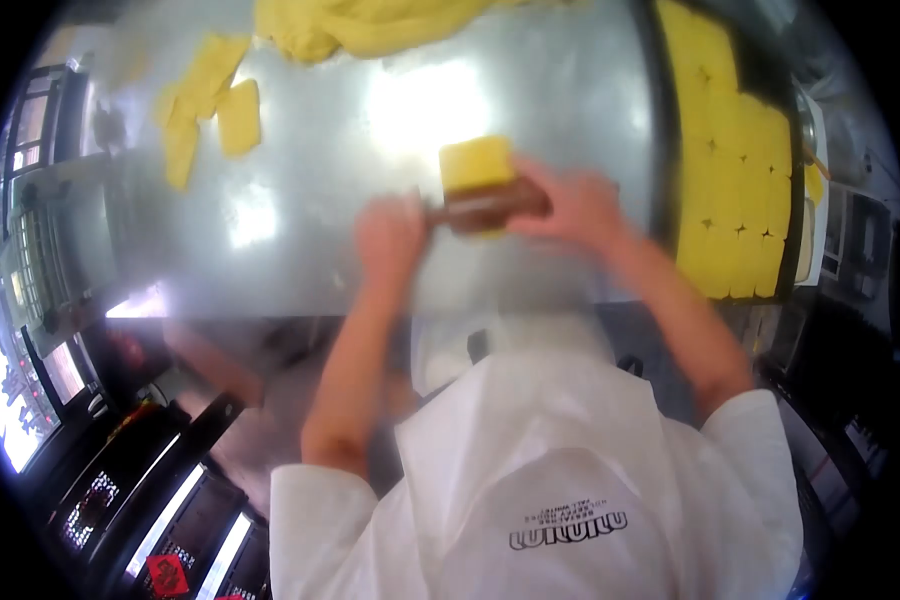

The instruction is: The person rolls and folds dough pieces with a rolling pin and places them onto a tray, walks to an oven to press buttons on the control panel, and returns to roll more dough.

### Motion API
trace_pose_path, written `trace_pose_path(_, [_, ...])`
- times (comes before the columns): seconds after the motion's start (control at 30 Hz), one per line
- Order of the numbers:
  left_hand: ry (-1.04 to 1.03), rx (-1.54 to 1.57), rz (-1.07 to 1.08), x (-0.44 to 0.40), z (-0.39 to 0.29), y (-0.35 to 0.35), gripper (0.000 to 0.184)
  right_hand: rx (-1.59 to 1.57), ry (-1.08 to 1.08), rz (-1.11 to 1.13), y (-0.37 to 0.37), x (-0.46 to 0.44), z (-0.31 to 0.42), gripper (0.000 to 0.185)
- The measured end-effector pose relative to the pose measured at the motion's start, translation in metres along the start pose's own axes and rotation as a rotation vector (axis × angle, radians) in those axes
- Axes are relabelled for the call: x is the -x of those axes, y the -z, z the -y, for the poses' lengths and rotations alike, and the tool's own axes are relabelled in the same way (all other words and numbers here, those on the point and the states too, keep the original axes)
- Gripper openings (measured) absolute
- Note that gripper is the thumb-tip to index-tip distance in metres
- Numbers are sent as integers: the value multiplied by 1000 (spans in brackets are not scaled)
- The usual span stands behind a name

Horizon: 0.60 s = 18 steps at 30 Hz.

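Note:
A square yellow dough piece (pixel 477 164) lies on the metal table (pixel 320 150), with a brown rolling pin (pixel 485 208) across its near part. My left hand (pixel 392 232) is closed round the thin handle at the pin's left end. At the other end my right hand (pixel 570 205) has its fingers and thumb round the pin, beside the dough's right edge. A little yellow shows below the pin too. The pin hides the dough under it.
A large yellow dough mass (pixel 360 25) lies at the far edge. Flat dough scraps (pixel 205 85) and a separate piece (pixel 239 118) are at the far left. On the right, a dark-edged tray (pixel 795 230) holds several yellow dough pieces (pixel 735 190).

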<state>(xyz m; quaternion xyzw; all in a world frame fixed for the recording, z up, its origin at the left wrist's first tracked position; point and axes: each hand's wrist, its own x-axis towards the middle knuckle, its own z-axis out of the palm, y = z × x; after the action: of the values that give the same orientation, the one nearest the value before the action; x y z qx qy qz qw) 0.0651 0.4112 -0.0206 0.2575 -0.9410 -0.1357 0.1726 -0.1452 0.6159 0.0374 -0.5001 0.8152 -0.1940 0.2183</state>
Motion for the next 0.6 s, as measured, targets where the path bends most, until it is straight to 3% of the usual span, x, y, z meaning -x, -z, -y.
trace_pose_path(0.1, [-18, -46, 87, -38, -2, 12, 36, -64, -87, -54, 5, -32, -4, 78])
trace_pose_path(0.27, [-68, 73, 49, 8, 2, 5, 38, 22, 139, -116, -11, 20, 6, 81])
trace_pose_path(0.37, [43, 73, 229, -1, 1, 9, 30, -63, -131, 49, 8, 9, 13, 79])
trace_pose_path(0.43, [-78, 154, 78, -37, -3, 27, 26, -224, -266, -70, 7, -9, -6, 75])
trace_pose_path(0.47, [-139, 198, 17, -46, -7, 37, 33, -311, -344, -123, 3, -10, -17, 73])
trace_pose_path(0.57, [-311, 177, 123, -48, -17, 47, 76, -596, -479, -347, 0, 2, -54, 67])
trace_pose_path(0.6, [-385, 211, 233, -44, -21, 44, 83, -528, -479, -420, -5, 9, -60, 69])
